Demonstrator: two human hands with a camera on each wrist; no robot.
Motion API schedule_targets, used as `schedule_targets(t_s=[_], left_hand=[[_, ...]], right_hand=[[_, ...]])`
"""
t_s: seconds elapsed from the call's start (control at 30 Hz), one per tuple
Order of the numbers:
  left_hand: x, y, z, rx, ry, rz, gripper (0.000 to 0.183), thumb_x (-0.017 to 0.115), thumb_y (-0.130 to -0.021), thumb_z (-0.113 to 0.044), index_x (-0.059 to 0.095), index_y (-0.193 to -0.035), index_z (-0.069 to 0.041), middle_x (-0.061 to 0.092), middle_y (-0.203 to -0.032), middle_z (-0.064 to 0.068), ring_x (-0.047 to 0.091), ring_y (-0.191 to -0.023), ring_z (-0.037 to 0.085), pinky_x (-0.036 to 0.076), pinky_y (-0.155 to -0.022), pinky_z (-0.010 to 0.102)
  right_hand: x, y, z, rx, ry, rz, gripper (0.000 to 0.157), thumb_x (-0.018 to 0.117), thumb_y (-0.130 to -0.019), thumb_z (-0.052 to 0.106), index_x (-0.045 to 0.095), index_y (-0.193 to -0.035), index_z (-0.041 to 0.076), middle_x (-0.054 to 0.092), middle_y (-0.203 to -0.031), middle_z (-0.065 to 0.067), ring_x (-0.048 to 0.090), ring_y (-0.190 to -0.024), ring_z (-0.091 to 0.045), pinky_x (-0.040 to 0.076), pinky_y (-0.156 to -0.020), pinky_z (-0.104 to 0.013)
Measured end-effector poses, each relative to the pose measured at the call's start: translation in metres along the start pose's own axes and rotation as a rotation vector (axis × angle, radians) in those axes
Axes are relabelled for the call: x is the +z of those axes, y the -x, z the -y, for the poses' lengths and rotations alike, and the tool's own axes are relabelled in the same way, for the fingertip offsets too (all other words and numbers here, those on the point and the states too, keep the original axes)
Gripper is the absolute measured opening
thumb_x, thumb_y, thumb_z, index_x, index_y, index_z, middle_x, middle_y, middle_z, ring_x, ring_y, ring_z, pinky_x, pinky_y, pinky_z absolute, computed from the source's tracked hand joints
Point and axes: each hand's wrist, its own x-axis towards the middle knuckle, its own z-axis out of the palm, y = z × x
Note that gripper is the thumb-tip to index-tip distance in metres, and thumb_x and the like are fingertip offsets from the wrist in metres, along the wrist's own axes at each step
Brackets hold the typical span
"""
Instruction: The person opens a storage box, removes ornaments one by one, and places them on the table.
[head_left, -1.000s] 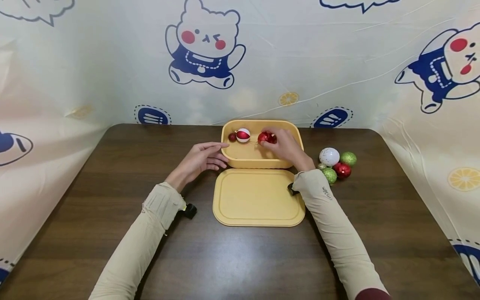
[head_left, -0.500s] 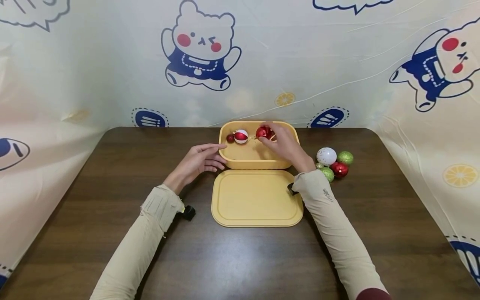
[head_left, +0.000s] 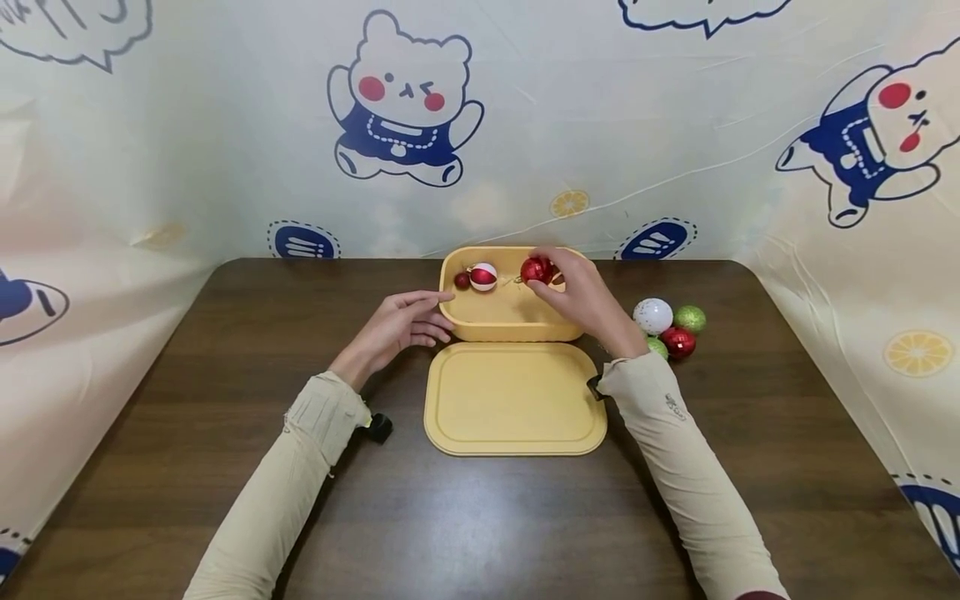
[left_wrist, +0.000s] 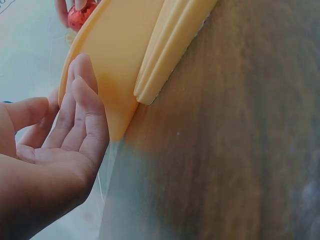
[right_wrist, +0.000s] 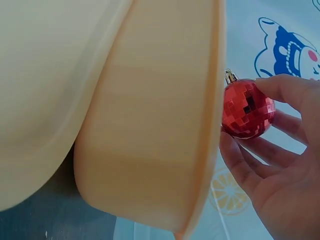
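My right hand (head_left: 588, 296) pinches a red faceted Christmas bauble (right_wrist: 248, 109) between thumb and fingers, over the right part of the yellow box (head_left: 517, 332). In the right wrist view the bauble shows above the box rim, its metal cap pointing up and left. My left hand (head_left: 397, 325) has its fingers extended loosely, fingertips right at the box's left rim. Inside the box, toward the left, lie a red-and-white bauble (head_left: 483, 277) and a small dark red bauble (head_left: 462, 281). Another dark red one is partly hidden behind my right fingers.
A matching yellow lid (head_left: 516, 400) lies flat in front of the box. To the right, a white bauble (head_left: 652, 316), a green glittery bauble (head_left: 690, 319) and a red bauble (head_left: 678, 342) sit clustered with another green one, partly covered by my sleeve. A printed cloth hangs behind the table.
My right hand has raised the red bauble from the box and shifted it slightly right. The left hand stays at the box's left rim.
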Motion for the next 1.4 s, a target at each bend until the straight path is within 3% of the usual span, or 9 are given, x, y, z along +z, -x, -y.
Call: schedule_targets(t_s=[0.43,1.07,1.4], left_hand=[[0.001,-0.001,-0.004,0.001,-0.017,-0.004,0.044,0.049,-0.106,-0.027,0.052,-0.143,-0.003,0.074,-0.099,0.014,0.073,-0.086,0.024,0.058,-0.072,0.032],[-0.001,0.000,0.000,-0.009,-0.010,-0.010,0.045,0.051,-0.106,-0.029,0.052,-0.143,-0.003,0.074,-0.101,0.015,0.073,-0.086,0.024,0.059,-0.073,0.031],[0.000,0.000,0.000,-0.010,0.001,-0.007,0.045,0.050,-0.106,-0.028,0.051,-0.143,-0.002,0.074,-0.099,0.015,0.073,-0.084,0.023,0.059,-0.070,0.030]], right_hand=[[-0.013,0.017,0.011,-0.028,-0.071,-0.034,0.044,0.073,-0.092,0.015,0.058,-0.133,0.007,0.062,-0.128,-0.011,0.061,-0.109,-0.024,0.054,-0.093,-0.044],[-0.029,0.054,-0.011,-0.060,-0.018,-0.064,0.043,0.076,-0.088,0.011,0.057,-0.127,0.007,0.063,-0.120,-0.010,0.063,-0.101,-0.022,0.056,-0.088,-0.044],[-0.040,0.071,-0.014,-0.051,-0.043,-0.105,0.046,0.079,-0.085,0.007,0.058,-0.126,0.004,0.066,-0.117,-0.011,0.066,-0.099,-0.022,0.056,-0.087,-0.044]])
